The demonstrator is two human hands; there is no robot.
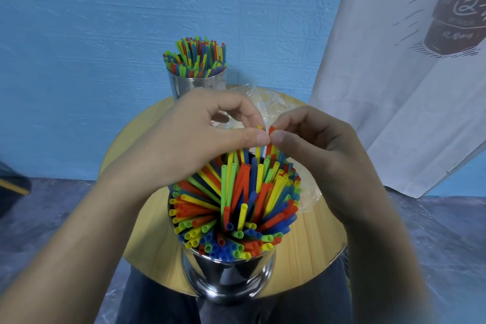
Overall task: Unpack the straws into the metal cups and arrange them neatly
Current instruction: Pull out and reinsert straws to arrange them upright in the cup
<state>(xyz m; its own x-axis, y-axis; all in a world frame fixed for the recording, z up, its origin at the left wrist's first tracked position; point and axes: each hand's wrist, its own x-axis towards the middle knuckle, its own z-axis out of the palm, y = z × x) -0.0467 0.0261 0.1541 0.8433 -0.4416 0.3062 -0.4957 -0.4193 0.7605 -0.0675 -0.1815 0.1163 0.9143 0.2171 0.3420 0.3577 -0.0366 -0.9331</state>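
Round wooden table (315, 231): at the near cup's (228, 276) twelve o'clock, left hand (210, 134) pinches a yellow straw (258, 151), right hand (323, 150) a red straw (268, 148); likely light, bendy, slippery, so best gripped near the tips.

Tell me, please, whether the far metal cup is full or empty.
Full: the far metal cup is packed with coloured straws standing upright, their tips rising well above its rim.

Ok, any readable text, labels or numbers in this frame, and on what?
Printed bottle on the white hanging cloth: handwritten-style characters, too blurred and cut off at the frame edge to read.
Near metal cup, far metal cup, straws, plastic wrap: no text visible.
Nothing legible overall.
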